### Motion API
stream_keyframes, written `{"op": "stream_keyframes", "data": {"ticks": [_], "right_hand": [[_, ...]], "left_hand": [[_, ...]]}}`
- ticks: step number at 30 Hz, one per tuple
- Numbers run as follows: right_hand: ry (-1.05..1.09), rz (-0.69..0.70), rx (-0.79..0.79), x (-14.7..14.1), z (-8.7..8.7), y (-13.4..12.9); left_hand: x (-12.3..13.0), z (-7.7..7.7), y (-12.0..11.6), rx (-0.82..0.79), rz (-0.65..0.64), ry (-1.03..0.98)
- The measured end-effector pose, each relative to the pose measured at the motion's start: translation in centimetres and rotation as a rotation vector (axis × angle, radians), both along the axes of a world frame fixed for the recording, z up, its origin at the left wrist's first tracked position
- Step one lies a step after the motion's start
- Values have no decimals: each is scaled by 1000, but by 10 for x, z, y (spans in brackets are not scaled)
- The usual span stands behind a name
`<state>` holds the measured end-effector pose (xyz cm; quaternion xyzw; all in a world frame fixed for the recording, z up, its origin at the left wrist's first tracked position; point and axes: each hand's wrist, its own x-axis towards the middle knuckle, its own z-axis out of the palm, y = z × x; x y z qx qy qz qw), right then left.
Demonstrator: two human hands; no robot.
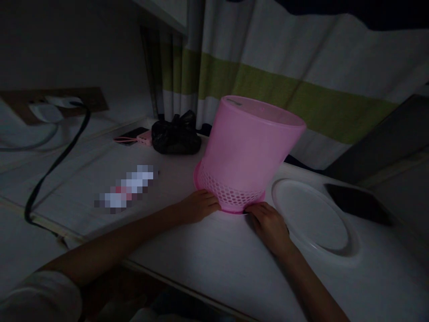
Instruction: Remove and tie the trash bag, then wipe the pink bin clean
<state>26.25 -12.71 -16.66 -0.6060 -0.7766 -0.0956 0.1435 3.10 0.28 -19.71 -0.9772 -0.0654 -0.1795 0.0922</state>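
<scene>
A pink plastic wastebasket [251, 147] stands upside down on the white desktop, its closed base facing up and its honeycomb-pierced band near the bottom. At the left front of its rim, my left hand [200, 206] has its fingers closed against the edge. My right hand [271, 227] grips the front right of the same rim, thumb and fingers pressed together. A small dark bit shows by the right fingertips; what it is I cannot make out. Just right of the basket lies a white round lid or tray [310, 217], flat on the desk.
Behind the basket hang striped curtains [254, 82]. A knotted black plastic bag [176, 134] sits at the back left beside a pink strapped device [145, 137]. A blurred-out object [125, 190] lies at left, a dark flat panel [358, 203] at right. A black cable [62, 156] runs from the wall sockets.
</scene>
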Motion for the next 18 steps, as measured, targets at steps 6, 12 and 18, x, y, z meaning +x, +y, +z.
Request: {"op": "stream_keyframes", "data": {"ticks": [6, 12, 18], "right_hand": [[-64, -111, -62, 21, 5, 5], [28, -61, -97, 13, 5, 2], [9, 30, 30, -4, 1, -1]], "left_hand": [[-8, 6, 13, -75, -21, 82], [-21, 17, 26, -53, 40, 77], [-18, 19, 14, -3, -6, -20]]}}
